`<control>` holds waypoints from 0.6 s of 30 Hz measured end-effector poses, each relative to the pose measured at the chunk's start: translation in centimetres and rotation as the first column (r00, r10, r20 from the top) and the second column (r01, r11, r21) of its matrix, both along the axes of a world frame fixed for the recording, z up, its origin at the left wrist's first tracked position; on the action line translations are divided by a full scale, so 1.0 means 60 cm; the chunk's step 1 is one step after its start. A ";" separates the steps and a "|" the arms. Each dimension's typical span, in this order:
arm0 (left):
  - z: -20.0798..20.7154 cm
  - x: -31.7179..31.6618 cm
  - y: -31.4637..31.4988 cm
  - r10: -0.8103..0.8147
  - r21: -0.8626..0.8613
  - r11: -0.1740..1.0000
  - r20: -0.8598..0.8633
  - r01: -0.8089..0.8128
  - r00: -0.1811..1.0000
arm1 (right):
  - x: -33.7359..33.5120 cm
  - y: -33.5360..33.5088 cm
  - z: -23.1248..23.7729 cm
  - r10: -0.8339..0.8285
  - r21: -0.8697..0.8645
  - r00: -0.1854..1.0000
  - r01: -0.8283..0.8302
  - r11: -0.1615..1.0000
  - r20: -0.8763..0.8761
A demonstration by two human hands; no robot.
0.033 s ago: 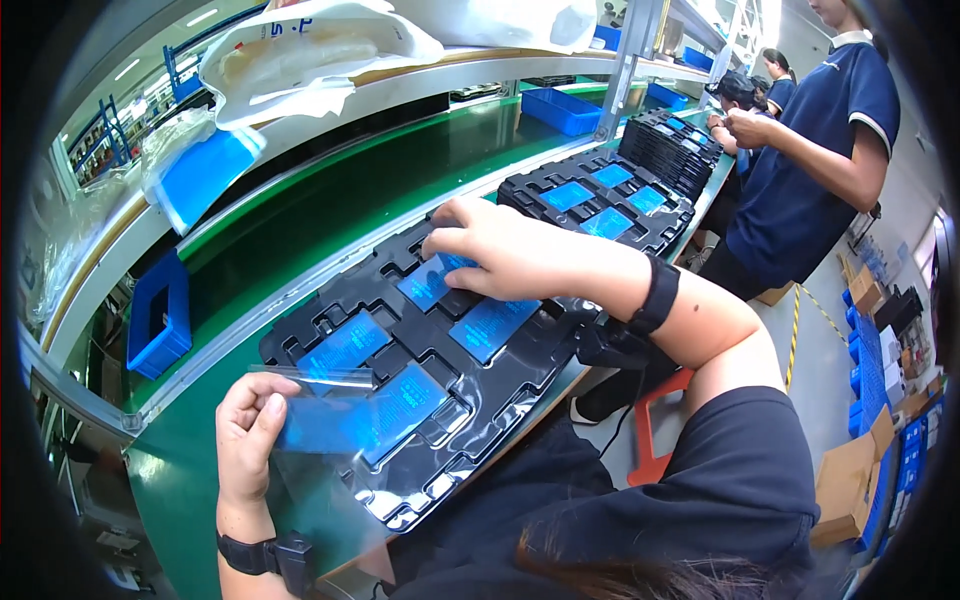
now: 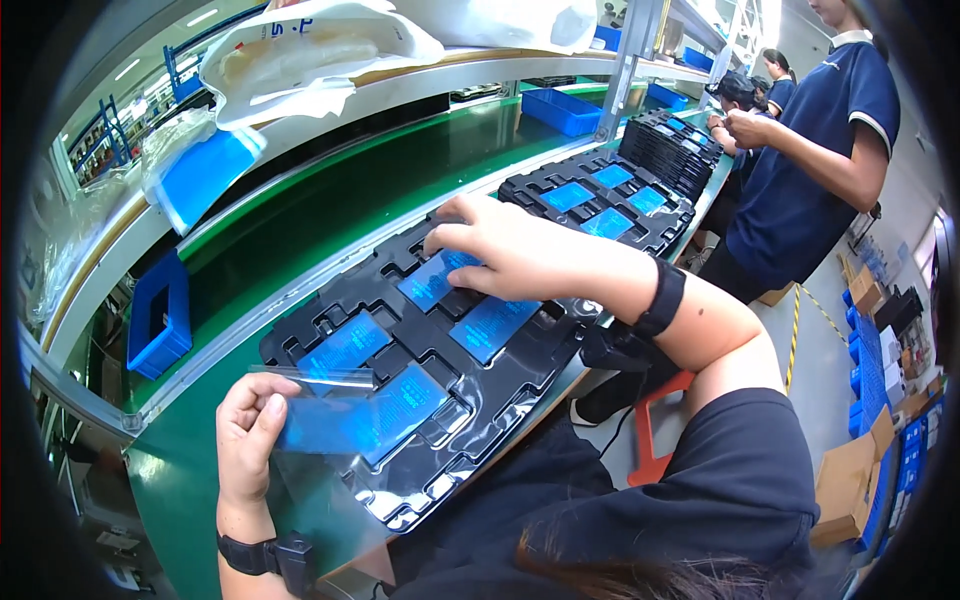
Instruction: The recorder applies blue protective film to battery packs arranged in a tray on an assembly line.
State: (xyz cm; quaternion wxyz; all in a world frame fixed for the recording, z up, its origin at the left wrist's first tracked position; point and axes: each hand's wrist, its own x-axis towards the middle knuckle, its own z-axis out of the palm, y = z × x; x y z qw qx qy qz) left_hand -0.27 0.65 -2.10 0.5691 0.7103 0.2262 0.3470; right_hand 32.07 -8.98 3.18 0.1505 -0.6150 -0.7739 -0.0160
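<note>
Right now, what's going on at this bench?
A person's left hand holds a clear plastic film at the left end of a black moulded plastic tray bearing flat blue rectangular pieces. The right hand is over one piece, fingers spread; contact is unclear. Beyond lies another black tray with blue pieces.

The left hand (image 2: 250,425) pinches clear plastic film (image 2: 322,425) over the left edge of a black moulded plastic tray (image 2: 418,340); the right hand (image 2: 505,245), loosely spread, reaches over a flat blue rectangular piece (image 2: 424,289) near the far edge.
</note>
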 end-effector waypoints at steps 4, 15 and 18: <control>0.001 0.000 -0.002 0.004 -0.010 1.000 0.008 -0.004 1.000 | 0.009 -0.035 0.018 -0.124 0.060 0.992 0.125 0.990 -0.006; 0.006 0.006 -0.002 0.010 -0.005 1.000 -0.006 -0.010 1.000 | 0.031 -0.108 0.012 -0.442 -0.280 0.893 0.447 0.850 0.083; -0.002 0.004 0.003 0.003 -0.015 1.000 0.001 -0.003 1.000 | 0.031 -0.118 0.008 -0.421 -0.249 0.907 0.410 0.877 0.011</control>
